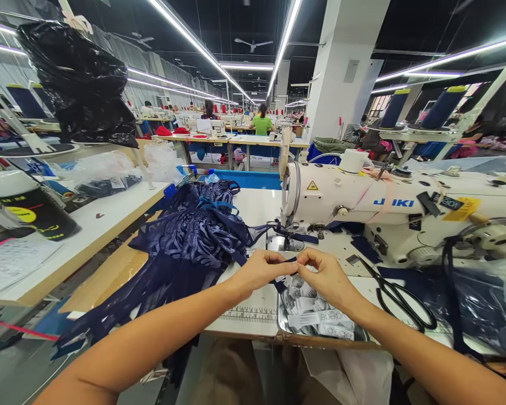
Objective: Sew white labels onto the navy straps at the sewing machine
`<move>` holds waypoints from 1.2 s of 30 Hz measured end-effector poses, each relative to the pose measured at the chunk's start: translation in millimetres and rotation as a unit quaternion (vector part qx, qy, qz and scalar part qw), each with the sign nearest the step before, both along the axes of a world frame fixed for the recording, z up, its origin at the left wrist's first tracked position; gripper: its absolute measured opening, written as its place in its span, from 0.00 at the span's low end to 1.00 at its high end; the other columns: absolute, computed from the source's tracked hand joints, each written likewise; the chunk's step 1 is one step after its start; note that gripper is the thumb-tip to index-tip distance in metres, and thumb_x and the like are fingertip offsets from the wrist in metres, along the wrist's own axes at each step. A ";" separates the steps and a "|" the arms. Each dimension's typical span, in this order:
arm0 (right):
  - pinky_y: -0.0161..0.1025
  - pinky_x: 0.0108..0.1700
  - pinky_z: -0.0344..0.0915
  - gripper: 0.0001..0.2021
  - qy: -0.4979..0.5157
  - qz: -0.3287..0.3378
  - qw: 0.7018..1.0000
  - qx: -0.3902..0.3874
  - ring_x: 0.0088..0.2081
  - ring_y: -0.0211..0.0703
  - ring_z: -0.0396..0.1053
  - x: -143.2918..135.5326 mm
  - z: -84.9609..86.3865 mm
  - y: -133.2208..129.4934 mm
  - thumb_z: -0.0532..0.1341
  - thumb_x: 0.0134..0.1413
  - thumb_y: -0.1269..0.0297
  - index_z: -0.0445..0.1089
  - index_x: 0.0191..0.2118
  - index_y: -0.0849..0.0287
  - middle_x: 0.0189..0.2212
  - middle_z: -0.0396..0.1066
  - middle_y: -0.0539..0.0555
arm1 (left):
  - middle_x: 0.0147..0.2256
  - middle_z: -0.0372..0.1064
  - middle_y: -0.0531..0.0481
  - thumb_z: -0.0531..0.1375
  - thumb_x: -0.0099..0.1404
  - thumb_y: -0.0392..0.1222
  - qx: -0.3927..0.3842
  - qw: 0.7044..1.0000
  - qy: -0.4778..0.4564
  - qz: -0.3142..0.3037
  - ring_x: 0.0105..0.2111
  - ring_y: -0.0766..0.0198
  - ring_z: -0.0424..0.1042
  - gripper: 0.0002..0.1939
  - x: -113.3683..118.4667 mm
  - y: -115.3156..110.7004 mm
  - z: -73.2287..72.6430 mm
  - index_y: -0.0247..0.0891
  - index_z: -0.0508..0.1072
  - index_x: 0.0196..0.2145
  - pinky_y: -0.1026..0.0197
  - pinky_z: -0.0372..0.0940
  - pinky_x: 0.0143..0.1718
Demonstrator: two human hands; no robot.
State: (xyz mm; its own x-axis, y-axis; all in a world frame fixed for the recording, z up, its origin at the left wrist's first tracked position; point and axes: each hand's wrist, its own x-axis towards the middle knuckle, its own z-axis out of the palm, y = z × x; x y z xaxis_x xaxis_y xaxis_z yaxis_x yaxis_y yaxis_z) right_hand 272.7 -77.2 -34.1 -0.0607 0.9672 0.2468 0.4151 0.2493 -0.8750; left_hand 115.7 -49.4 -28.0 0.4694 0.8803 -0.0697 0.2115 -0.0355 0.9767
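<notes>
My left hand (266, 269) and my right hand (320, 272) meet in front of the sewing machine (341, 194), fingertips pinched together. Between them runs a short dark navy fabric strip (292, 260), gripped from both sides. Just below sits a metal tray (281, 315) heaped with white and grey printed labels (320, 320). Left of the machine's needle area lies a big pile of navy lace garments (194, 230). A narrow navy band reaches from that pile to under the presser foot (287, 242). Whether a label is also between my fingers is too small to tell.
Black-handled scissors (398, 295) lie on the table at my right, beside plastic-wrapped navy fabric (468, 304). To the left stands a white side table (122, 219) with a black can (34, 208) and papers. A black plastic bag (78, 84) covers a thread stand. Other people work farther back.
</notes>
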 end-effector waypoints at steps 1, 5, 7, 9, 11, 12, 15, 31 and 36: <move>0.37 0.33 0.57 0.05 -0.013 -0.004 1.000 0.006 0.27 0.38 0.60 -0.1 -0.2 -0.5 0.54 0.40 0.66 0.58 0.19 0.57 0.20 0.61 0.47 | 0.16 0.47 0.59 0.62 0.47 0.49 0.006 1.000 0.001 0.008 0.20 0.72 0.46 0.16 2.3 -0.9 -0.6 0.33 0.65 0.16 0.63 0.39 0.23; 0.37 0.33 0.57 0.04 -0.032 -0.007 0.999 0.003 0.27 0.39 0.60 0.3 0.9 -2.0 0.53 0.41 0.67 0.59 0.20 0.57 0.20 0.62 0.47 | 0.16 0.49 0.59 0.62 0.45 0.42 -0.002 0.999 -0.022 0.023 0.21 0.72 0.47 0.11 7.0 -3.8 0.9 0.33 0.64 0.15 0.64 0.41 0.23; 0.38 0.33 0.57 0.05 -0.019 -0.001 1.000 -0.010 0.27 0.38 0.60 1.1 1.9 -1.7 0.54 0.41 0.66 0.59 0.20 0.57 0.20 0.62 0.48 | 0.16 0.48 0.59 0.62 0.44 0.42 -0.015 0.999 -0.026 0.022 0.20 0.73 0.47 0.12 6.7 -4.0 2.4 0.34 0.64 0.14 0.64 0.41 0.23; 0.37 0.32 0.57 0.06 0.015 0.013 0.999 -0.036 0.26 0.38 0.60 3.0 2.4 -0.6 0.56 0.41 0.64 0.60 0.20 0.57 0.20 0.62 0.47 | 0.15 0.48 0.59 0.62 0.44 0.42 -0.029 0.999 -0.024 0.024 0.19 0.73 0.46 0.12 5.4 -3.4 2.9 0.34 0.64 0.13 0.64 0.41 0.23; 0.37 0.32 0.58 0.08 0.064 0.029 0.995 -0.066 0.26 0.38 0.61 6.2 2.3 1.1 0.57 0.42 0.61 0.62 0.20 0.58 0.20 0.62 0.48 | 0.15 0.50 0.59 0.61 0.44 0.43 -0.040 0.998 -0.025 0.028 0.19 0.73 0.46 0.11 3.8 -2.3 2.4 0.33 0.65 0.14 0.64 0.41 0.23; 0.37 0.33 0.59 0.09 0.090 0.033 0.992 -0.080 0.27 0.38 0.62 8.1 2.0 2.1 0.57 0.43 0.59 0.63 0.21 0.58 0.20 0.63 0.48 | 0.16 0.51 0.59 0.62 0.44 0.43 -0.044 0.998 -0.026 0.029 0.19 0.73 0.46 0.11 3.0 -1.7 2.0 0.33 0.66 0.15 0.64 0.41 0.23; 0.37 0.38 0.59 0.11 0.146 0.041 0.982 -0.114 0.30 0.37 0.64 13.3 0.0 5.3 0.57 0.45 0.56 0.66 0.24 0.59 0.25 0.66 0.50 | 0.16 0.53 0.58 0.62 0.43 0.44 -0.051 0.998 -0.025 0.032 0.20 0.73 0.48 0.11 1.5 -0.5 1.1 0.33 0.67 0.15 0.64 0.42 0.23; 0.34 0.26 0.49 0.13 0.136 0.047 0.980 -0.135 0.22 0.33 0.50 -3.1 -3.2 6.0 0.59 0.40 0.54 0.60 0.22 0.58 0.17 0.53 0.44 | 0.16 0.53 0.58 0.60 0.43 0.40 -0.039 0.998 -0.042 0.038 0.19 0.73 0.50 0.08 1.7 1.0 -1.5 0.32 0.66 0.18 0.66 0.44 0.22; 0.34 0.26 0.49 0.12 0.139 0.049 0.982 -0.121 0.22 0.33 0.50 -2.6 -6.2 9.5 0.59 0.41 0.56 0.60 0.22 0.59 0.18 0.54 0.44 | 0.16 0.54 0.58 0.61 0.43 0.43 -0.028 0.998 -0.034 0.041 0.19 0.74 0.50 0.10 0.9 3.3 -1.4 0.31 0.68 0.19 0.67 0.44 0.21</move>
State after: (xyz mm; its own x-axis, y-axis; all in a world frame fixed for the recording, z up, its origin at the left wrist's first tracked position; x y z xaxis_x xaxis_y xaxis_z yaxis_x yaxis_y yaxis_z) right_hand 270.0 -67.7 -40.2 -0.1199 0.9923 0.0314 0.1358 0.0478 -0.9896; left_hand 116.6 -46.1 -29.4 0.4006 0.9117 -0.0910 0.1445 0.0352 0.9889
